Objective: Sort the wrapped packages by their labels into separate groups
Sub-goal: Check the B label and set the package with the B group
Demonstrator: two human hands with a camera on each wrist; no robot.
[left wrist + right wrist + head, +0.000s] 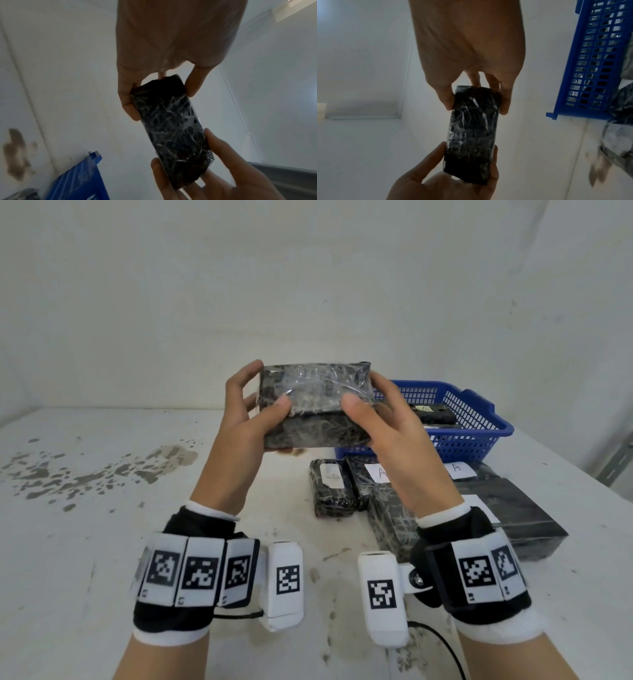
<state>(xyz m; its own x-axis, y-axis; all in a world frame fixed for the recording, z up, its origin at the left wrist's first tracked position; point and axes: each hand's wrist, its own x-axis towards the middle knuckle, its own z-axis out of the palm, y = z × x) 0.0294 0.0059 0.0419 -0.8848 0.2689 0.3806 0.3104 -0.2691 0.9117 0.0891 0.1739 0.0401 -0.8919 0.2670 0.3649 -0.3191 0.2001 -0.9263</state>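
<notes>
We've got a white desk [102, 542], stained grey toward its left edge. Blue basket [479, 436] sits at the far right corner and holds at least two more dark wrapped packages; labels in there too small to read.

Sorted row lies in front of the basket, near the right edge: large black package [513, 518] closest to that edge with a white label, partly hidden by our right wrist. Next to it, two packages labelled "A" — one label [378, 472], the other [457, 469]. Left of those, a small package [330, 487] marked with what looks like a "9" or "G"; can't tell which.

Held package [315, 405] is up off the desk, in front of the basket's left end, well clear of everything. No label on the faces we see in any view, so our read: we're turning it to find the label before picking a group.

Left hand [246, 419] grips its left end, thumb on the near face, fingers spread around the back. Right hand [387, 419] mirrors that on the right end, thumb pressing the film. Film is crinkled and glossy, likely slippery, hence two hands.

Obstruction: the right forearm covers part of the row, so placement there needs care. Left half of the desk offers room for a new group.
</notes>
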